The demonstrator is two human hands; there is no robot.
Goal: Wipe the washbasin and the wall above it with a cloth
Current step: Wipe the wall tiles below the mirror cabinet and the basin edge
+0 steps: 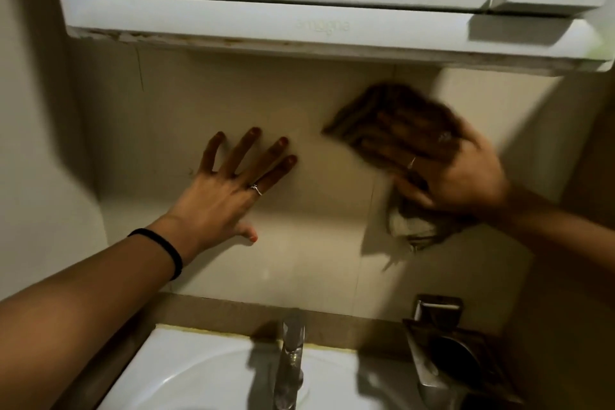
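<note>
In the right half of the frame the right hand (pixel 446 166) presses a brownish cloth (pixel 409 226) flat against the tiled wall (pixel 299 226), just under the white mirror cabinet (pixel 266 27) that runs across the top. The fingers are spread over the bunched fabric rather than curled round it, so the cloth is pinned between palm and tile, a hold that suits rubbing a flat surface; a loose corner hangs out below the palm. Hand and cloth are smeared by motion blur, so the exact finger positions are hard to read. At centre left the left hand (pixel 229 183) lies open with fingers splayed on the same wall, holding nothing; it most likely braces the person as they lean in over the basin. A ring shows on one finger, and a dark band sits on that wrist. Along the bottom edge sits the white washbasin (pixel 186 373), with a chrome tap (pixel 291 349) at bottom centre and a metal wall holder (pixel 442 336) at lower right. Judging from this, the wall is the step in hand, and the basin below looks yet to be attended to.
</note>
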